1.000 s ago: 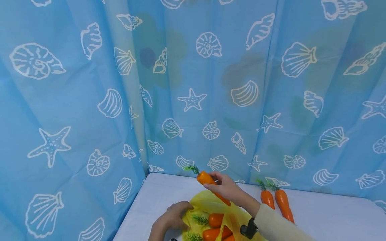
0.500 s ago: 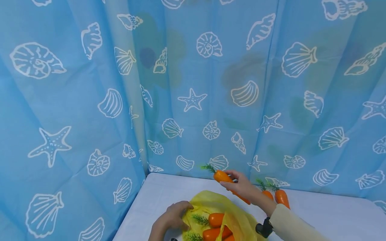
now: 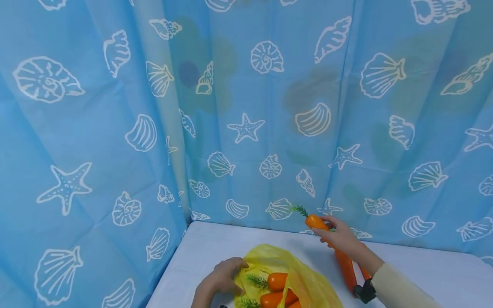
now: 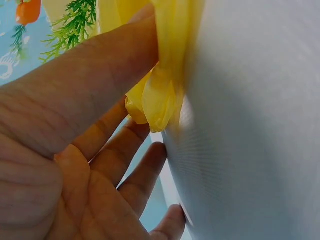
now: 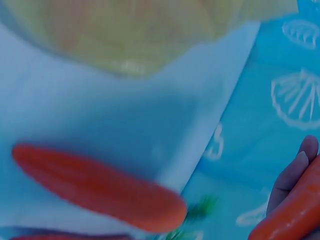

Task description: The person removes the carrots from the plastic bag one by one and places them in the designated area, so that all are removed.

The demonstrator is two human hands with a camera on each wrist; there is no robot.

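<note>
My right hand (image 3: 343,239) grips an orange carrot (image 3: 316,222) with a green leafy top, raised over the back of the table with the top pointing up and left. Beneath that hand, a carrot (image 3: 346,271) lies on the white cloth, and part of a second shows beside the wrist. In the right wrist view the lying carrot (image 5: 100,187) is seen whole. A yellow plastic bag (image 3: 265,253) lies open at the front with several carrots (image 3: 277,281) inside. My left hand (image 3: 223,276) holds the bag's left edge, thumb (image 4: 95,75) on one side and fingers behind.
Blue curtains (image 3: 246,179) printed with white shells and starfish rise behind and to the left of the table (image 3: 215,235). A black wrist camera (image 3: 364,291) sits on my right wrist.
My right hand has carried the carrot rightward, from above the bag to over the carrots lying on the table. My left hand and the bag have stayed in place.
</note>
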